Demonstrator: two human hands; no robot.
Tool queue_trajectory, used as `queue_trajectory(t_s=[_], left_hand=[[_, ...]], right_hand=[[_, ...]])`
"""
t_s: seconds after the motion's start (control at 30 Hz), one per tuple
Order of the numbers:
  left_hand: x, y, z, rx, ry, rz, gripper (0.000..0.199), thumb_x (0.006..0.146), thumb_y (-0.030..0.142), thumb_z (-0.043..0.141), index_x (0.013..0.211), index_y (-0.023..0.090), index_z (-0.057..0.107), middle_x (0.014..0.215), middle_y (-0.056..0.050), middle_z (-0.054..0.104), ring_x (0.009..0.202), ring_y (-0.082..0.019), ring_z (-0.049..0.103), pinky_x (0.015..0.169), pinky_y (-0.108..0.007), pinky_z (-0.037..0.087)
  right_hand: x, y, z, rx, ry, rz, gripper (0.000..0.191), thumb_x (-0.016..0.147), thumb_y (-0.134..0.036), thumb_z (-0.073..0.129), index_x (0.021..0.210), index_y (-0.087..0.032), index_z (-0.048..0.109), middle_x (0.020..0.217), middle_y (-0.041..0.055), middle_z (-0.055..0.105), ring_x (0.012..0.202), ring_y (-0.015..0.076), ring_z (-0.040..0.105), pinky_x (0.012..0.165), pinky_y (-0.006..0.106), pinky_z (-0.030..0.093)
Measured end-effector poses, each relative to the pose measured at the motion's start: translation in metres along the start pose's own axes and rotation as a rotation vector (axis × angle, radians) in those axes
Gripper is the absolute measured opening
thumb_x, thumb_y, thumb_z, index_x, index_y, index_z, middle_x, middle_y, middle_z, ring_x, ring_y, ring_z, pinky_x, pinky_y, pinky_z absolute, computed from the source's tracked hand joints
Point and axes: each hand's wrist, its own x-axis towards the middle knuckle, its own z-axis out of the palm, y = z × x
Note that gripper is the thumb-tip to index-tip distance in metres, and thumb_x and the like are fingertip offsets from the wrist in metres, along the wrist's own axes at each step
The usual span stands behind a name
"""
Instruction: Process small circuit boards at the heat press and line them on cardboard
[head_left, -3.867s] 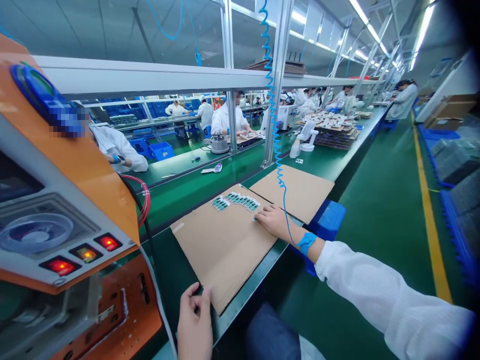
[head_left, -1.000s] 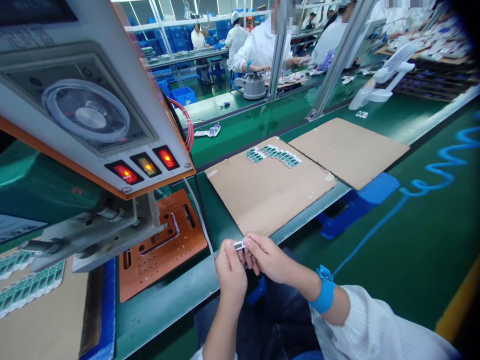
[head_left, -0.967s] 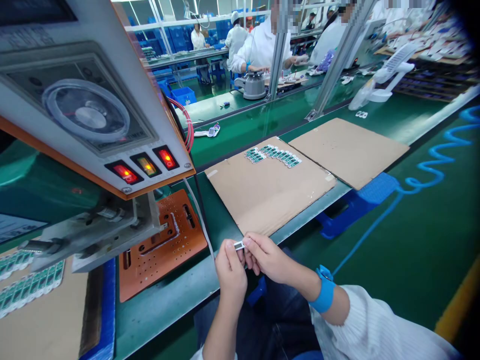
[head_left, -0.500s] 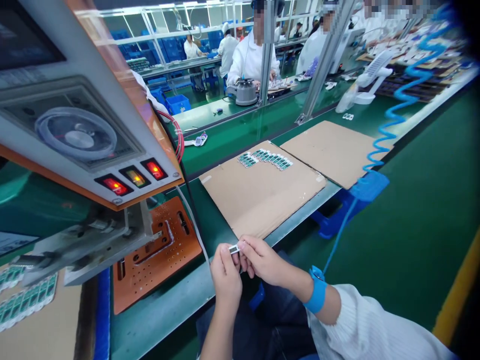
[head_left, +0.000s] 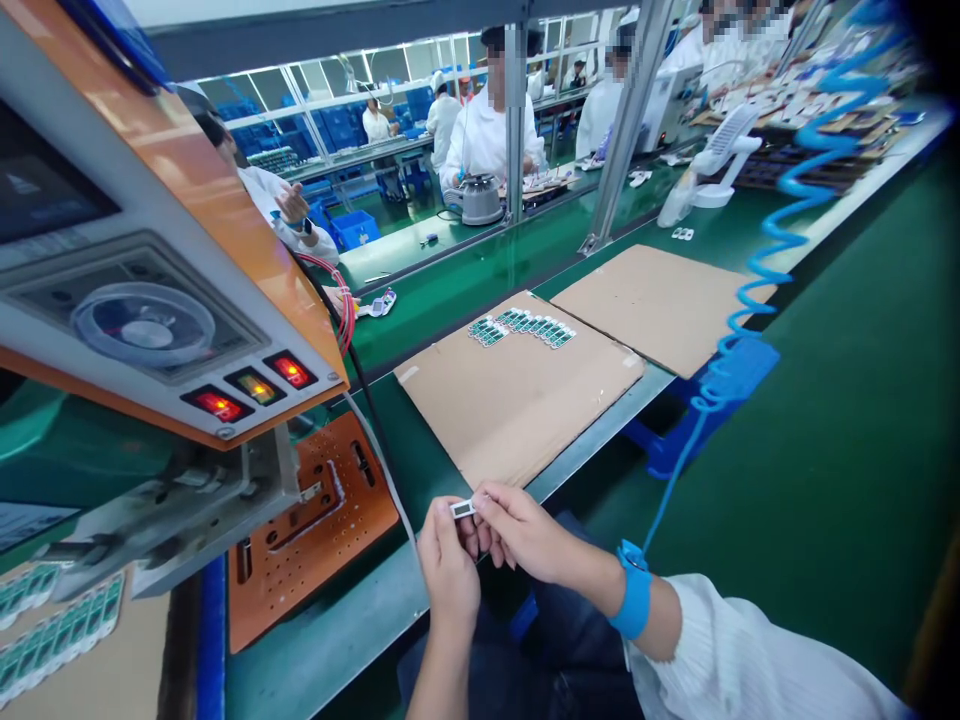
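Between my two hands is a small white plastic piece with a dark display window [head_left: 463,509]. My left hand [head_left: 450,565] pinches its left end between thumb and fingers. At its right end, my right hand [head_left: 517,530] grips it with thumb and forefinger, the other fingers curled beneath. A blue wrist strap [head_left: 634,592] circles my right wrist. Just beyond my hands lies a cardboard sheet [head_left: 517,410], bearing several small green-and-white circuit pieces [head_left: 551,330] in rows near its far edge.
On the left stands a press machine [head_left: 172,330] with lit red and yellow switches, above an orange perforated plate [head_left: 322,540]. More green pieces [head_left: 67,625] lie at lower left. A blue coiled cord [head_left: 780,235] hangs at right, near a white fan [head_left: 724,155]. Co-workers sit across the bench.
The camera view has shifted slightly. Both hands keep hold of the white piece, whose display window now shows more fully. At left, a co-worker's raised hand has come into view behind the machine.
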Motion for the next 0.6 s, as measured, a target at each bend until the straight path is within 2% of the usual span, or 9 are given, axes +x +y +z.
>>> queue_trajectory(t_s=[0.17, 0.3, 0.6], left_hand=[[0.0013, -0.0051, 0.0005, 0.136, 0.046, 0.092, 0.055, 0.093, 0.064, 0.046, 0.060, 0.020, 0.046, 0.050, 0.005, 0.044, 0.044, -0.010, 0.041, 0.044, -0.022, 0.035], [0.0014, -0.0100, -0.0004, 0.135, 0.055, 0.077, 0.055, 0.093, 0.066, 0.044, 0.059, 0.023, 0.039, 0.048, 0.006, 0.039, 0.042, -0.010, 0.038, 0.042, -0.023, 0.032], [-0.0008, -0.0039, 0.0016, 0.080, 0.041, 0.076, 0.056, 0.092, 0.065, 0.045, 0.057, 0.023, 0.039, 0.048, 0.006, 0.039, 0.042, -0.010, 0.038, 0.041, -0.022, 0.033]], right_hand=[[-0.0007, -0.0048, 0.0002, -0.101, 0.002, -0.034, 0.048, 0.098, -0.060, 0.044, 0.076, -0.019, 0.052, 0.058, -0.0039, 0.056, 0.041, 0.0073, 0.048, 0.039, 0.019, 0.035], [-0.0016, -0.0072, 0.0027, -0.196, 0.044, -0.075, 0.047, 0.101, -0.055, 0.041, 0.073, -0.019, 0.051, 0.053, -0.0042, 0.054, 0.042, 0.0082, 0.049, 0.044, 0.020, 0.039], [-0.0021, -0.0054, 0.0055, -0.109, 0.007, -0.062, 0.048, 0.099, -0.060, 0.041, 0.075, -0.019, 0.050, 0.055, -0.0052, 0.053, 0.040, 0.0077, 0.046, 0.041, 0.020, 0.036]])
